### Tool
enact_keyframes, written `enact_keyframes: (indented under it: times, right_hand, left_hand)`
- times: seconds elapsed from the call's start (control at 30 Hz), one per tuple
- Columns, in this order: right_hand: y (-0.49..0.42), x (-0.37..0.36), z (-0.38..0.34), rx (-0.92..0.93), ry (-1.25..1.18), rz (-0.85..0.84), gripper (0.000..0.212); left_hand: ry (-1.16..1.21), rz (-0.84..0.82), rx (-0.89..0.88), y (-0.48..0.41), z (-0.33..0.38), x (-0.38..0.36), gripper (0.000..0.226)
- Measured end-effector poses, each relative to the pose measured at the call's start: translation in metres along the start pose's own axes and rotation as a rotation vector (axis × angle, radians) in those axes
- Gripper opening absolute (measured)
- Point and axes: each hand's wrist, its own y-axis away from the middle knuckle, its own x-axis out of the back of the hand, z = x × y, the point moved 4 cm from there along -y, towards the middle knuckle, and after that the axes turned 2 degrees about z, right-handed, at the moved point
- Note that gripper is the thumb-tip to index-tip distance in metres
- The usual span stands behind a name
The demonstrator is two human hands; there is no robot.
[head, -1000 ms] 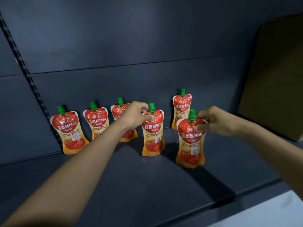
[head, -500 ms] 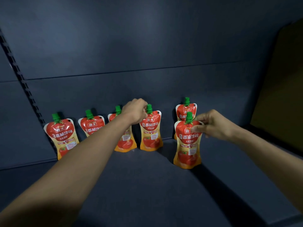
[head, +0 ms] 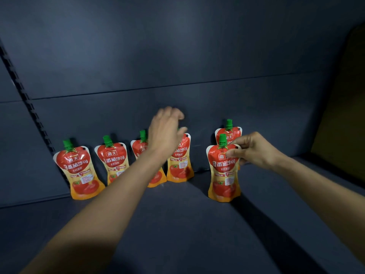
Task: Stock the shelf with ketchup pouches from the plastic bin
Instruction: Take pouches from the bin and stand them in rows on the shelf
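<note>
Several red and orange ketchup pouches with green caps stand on the dark shelf [head: 177,224]. A row of them leans on the back wall: the leftmost pouch [head: 79,171], a second pouch [head: 114,163], a third pouch [head: 139,149] partly behind my left arm, and a fourth pouch [head: 180,165]. My left hand [head: 166,131] hovers just above the fourth pouch, blurred, fingers apart and holding nothing. My right hand [head: 254,150] pinches the top right corner of a front pouch [head: 224,175], which stands upright in front of a back pouch [head: 230,133].
A brown cardboard panel [head: 343,115] leans at the shelf's right end. A slotted upright strip [head: 29,107] runs down the back wall at left. The shelf floor in front of the pouches is bare.
My left hand has let go of the fourth pouch, which now stands against the back wall, and has lifted with fingers spread. My right hand still holds the front pouch.
</note>
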Motion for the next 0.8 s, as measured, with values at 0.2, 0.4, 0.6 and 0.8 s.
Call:
enact_keyframes:
  times: [0.2,0.4,0.6,0.8]
  right_hand:
    - [0.004,-0.008,0.017,-0.076,-0.07,-0.024,0.009]
    - [0.009,-0.01,0.022,0.004,-0.148,0.011,0.01]
    - [-0.006,0.01,0.013,0.064,-0.165,0.152,0.014]
    - [-0.051,0.032,0.036,-0.132,-0.026,0.369,0.056]
  left_hand:
    - [0.55,-0.494,0.053,0.024,0.058,-0.039,0.043]
    - [0.578,-0.516,0.032,0.022,0.063,-0.044,0.016]
    - [0.606,-0.477,0.116,0.016,0.043,-0.038,0.019]
    - [0.532,-0.476,0.124,0.023,0.027,-0.029,0.015]
